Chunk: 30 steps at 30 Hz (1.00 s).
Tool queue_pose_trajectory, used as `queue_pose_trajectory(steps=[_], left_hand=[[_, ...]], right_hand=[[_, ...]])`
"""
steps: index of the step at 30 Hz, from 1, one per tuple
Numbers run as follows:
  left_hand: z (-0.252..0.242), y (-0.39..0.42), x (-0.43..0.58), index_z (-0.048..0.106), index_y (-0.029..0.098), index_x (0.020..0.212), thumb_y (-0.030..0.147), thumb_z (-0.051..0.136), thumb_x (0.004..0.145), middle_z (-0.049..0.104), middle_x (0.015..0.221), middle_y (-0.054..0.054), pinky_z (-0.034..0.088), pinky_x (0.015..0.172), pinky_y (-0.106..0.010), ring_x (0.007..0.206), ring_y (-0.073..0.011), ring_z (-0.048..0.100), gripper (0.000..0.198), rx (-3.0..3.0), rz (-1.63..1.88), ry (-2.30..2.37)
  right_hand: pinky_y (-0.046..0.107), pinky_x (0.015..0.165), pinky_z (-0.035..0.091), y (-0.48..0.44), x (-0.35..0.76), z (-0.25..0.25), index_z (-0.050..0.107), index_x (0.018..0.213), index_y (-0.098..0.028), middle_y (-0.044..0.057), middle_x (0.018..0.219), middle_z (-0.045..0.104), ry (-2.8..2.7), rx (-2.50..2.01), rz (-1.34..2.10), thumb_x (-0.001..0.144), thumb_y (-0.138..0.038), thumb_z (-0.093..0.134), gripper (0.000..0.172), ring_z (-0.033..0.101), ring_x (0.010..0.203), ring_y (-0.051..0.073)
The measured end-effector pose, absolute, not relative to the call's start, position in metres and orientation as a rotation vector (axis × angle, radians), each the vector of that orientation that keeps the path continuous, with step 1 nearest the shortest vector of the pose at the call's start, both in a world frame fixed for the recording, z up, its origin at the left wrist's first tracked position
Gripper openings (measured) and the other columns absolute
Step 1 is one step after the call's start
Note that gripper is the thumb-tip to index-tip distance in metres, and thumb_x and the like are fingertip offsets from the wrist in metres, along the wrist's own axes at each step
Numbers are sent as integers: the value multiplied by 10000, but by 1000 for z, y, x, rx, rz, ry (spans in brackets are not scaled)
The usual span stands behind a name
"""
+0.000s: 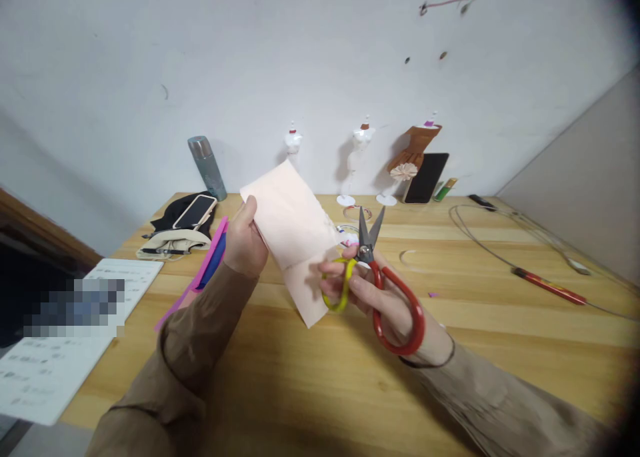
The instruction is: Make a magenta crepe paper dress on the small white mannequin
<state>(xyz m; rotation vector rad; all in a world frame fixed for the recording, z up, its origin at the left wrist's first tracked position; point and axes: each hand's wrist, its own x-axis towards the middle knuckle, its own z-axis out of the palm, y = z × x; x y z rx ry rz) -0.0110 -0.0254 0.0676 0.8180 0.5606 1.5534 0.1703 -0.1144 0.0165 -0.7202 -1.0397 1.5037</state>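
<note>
My left hand (244,240) is closed on the edge of a pale pink sheet of paper (295,227), holding it up above the wooden table (310,377). My right hand (373,297) grips a pair of scissors (383,280) with one red and one yellow loop. The short blades point up and stand slightly apart, just right of the paper. Fingers of the right hand also touch the lower right edge of the paper.
Pink and blue sheets (210,264) lie under my left wrist. A phone on a dark pouch (193,214), a grey flask (207,167), white stands (350,170), a black phone (425,177), a red pen (547,285), a wire loop (500,244) and a printed sheet (65,337) are around.
</note>
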Motion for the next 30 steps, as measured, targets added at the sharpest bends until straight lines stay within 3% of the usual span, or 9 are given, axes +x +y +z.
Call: queue_pose_trajectory(steps=[2, 6, 13, 16, 18, 22, 26, 30], left_hand=[[75, -37, -5, 581, 110, 1276, 271, 423, 969, 697, 1222, -132, 434, 1094, -380, 1303, -249, 543, 381, 904, 1606, 598], [80, -63, 8, 554, 185, 1333, 247, 413, 960, 675, 1255, -95, 439, 1085, -383, 1350, -250, 489, 404, 1043, 1628, 647], [63, -82, -3, 692, 205, 1182, 473, 599, 887, 674, 1234, -101, 372, 1129, -428, 1358, -330, 457, 409, 1593, 1561, 552], [71, -74, -29, 694, 189, 1202, 590, 511, 897, 651, 1279, -132, 284, 1180, -461, 1386, -355, 418, 536, 1985, 1377, 494], [86, -64, -47, 721, 187, 1147, 634, 496, 879, 649, 1288, -146, 260, 1185, -482, 1375, -373, 433, 567, 2217, 1303, 460], [120, -40, -71, 732, 210, 1041, 512, 805, 671, 629, 1338, -121, 101, 1224, -528, 1444, -383, 333, 482, 2396, 1239, 842], [123, -23, -82, 662, 247, 1129, 444, 652, 857, 602, 1391, -64, -142, 1175, -599, 1491, -313, 252, 336, 2551, 1311, 1098], [90, -22, -90, 674, 261, 1151, 388, 549, 926, 549, 1450, -87, -178, 1169, -596, 1518, -330, 176, 288, 2684, 1383, 1325]], right_hand=[[405, 805, 540, -112, 162, 19, 501, 1050, -247, 75, 1073, 705, -962, -656, 1516, 760, -402, 800, 444, 702, 951, 251], [339, 708, 517, -103, 148, 28, 510, 944, -250, -20, 812, 638, -828, -556, 1447, 701, -394, 835, 431, 640, 764, 169], [267, 545, 456, -97, 147, 33, 578, 870, -225, -50, 667, 578, -766, -662, 1481, 656, -266, 809, 318, 542, 586, 123], [293, 540, 474, -101, 154, 37, 637, 892, -232, -14, 721, 651, -846, -665, 1466, 719, -253, 726, 196, 595, 638, 169], [315, 561, 500, -104, 160, 41, 664, 961, -236, 8, 803, 704, -871, -676, 1433, 739, -242, 689, 224, 645, 718, 205], [328, 598, 531, -107, 171, 43, 677, 1095, -213, 35, 931, 747, -834, -726, 1388, 708, -225, 730, 390, 685, 778, 220], [381, 673, 563, -109, 172, 35, 656, 1186, -242, 53, 985, 755, -830, -721, 1428, 709, -242, 764, 489, 698, 883, 271], [396, 727, 568, -117, 168, 24, 632, 1222, -247, 60, 1046, 757, -836, -782, 1463, 705, -231, 775, 537, 697, 944, 284]])
